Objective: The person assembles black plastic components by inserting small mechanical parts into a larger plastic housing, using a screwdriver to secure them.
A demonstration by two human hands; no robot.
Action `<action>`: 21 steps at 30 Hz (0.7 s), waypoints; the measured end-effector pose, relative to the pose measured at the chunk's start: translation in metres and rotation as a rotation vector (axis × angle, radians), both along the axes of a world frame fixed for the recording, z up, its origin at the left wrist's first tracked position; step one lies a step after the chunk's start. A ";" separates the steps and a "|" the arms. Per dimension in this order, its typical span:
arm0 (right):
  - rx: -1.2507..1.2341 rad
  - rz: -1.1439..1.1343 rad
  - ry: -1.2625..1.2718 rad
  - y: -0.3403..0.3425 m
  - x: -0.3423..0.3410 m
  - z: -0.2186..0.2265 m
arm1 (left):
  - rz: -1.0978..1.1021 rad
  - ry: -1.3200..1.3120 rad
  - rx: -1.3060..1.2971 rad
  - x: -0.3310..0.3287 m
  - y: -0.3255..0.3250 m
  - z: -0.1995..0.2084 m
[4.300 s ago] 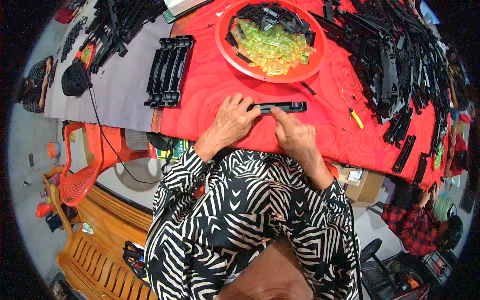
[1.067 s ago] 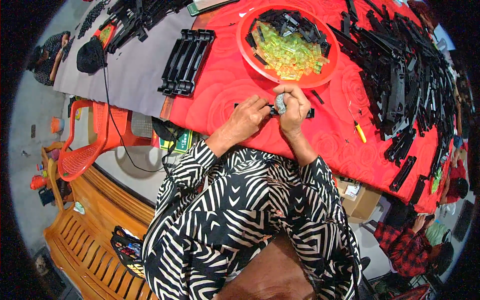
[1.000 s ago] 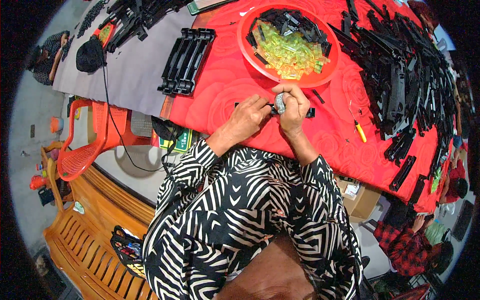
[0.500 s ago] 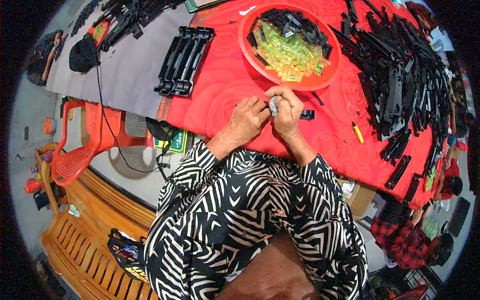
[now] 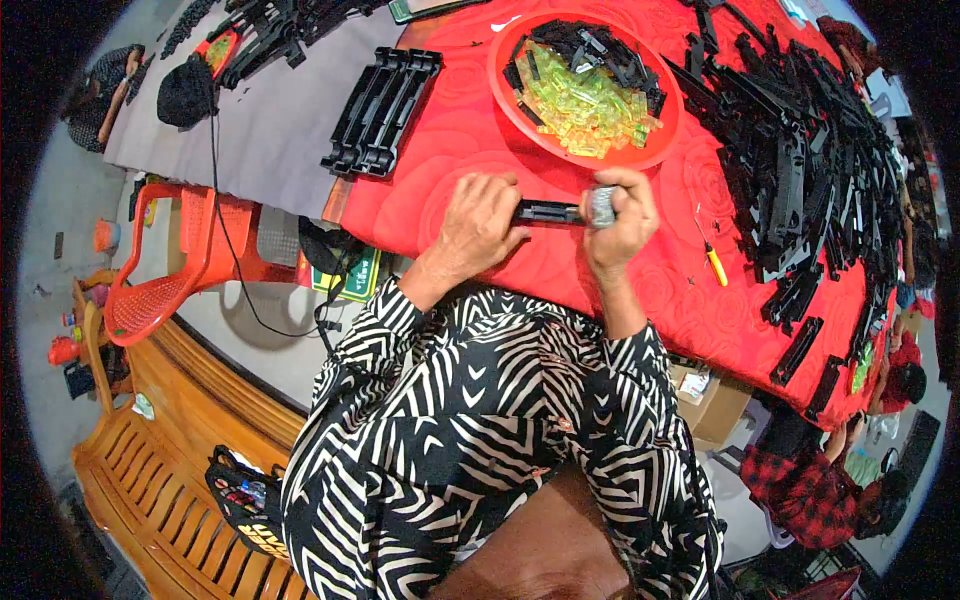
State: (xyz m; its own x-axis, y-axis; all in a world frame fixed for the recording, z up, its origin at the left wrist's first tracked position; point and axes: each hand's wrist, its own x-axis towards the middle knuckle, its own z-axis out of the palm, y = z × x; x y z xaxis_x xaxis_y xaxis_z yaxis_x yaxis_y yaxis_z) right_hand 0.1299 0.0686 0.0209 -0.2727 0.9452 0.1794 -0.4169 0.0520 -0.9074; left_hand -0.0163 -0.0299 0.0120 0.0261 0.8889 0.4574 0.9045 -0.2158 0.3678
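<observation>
A long black plastic piece (image 5: 548, 212) lies crosswise between my two hands above the red cloth. My left hand (image 5: 480, 222) is closed around its left end. At its right end my right hand (image 5: 622, 228) is curled into a fist, and a grey wrapping (image 5: 602, 206) shows around its thumb or a finger. The fingers hide both ends of the piece. Just beyond my hands stands a red basin (image 5: 672, 125) with clear yellow-green plastic pieces (image 5: 585, 105) and small black parts (image 5: 625, 62) in it.
Several finished-looking black strips (image 5: 382, 112) lie side by side at the left. A large heap of black parts (image 5: 790, 160) covers the right side of the red cloth (image 5: 440, 185). A yellow-handled screwdriver (image 5: 715, 266) lies right of my hands. A red chair (image 5: 190, 270) stands left, and co-workers sit around.
My hands were close together and have moved apart, the right one rightward. The black piece, mostly hidden before, now shows between them. The view has shifted slightly.
</observation>
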 end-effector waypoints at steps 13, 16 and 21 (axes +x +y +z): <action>0.462 -0.031 -0.664 0.007 0.030 0.016 | 0.021 -0.153 0.009 -0.005 0.001 -0.019; 0.695 0.080 -1.133 0.004 0.043 0.026 | 0.004 -0.129 -0.004 -0.013 0.002 -0.016; 0.841 0.206 -1.480 0.007 0.050 0.017 | 0.030 -0.075 -0.016 -0.014 0.001 -0.007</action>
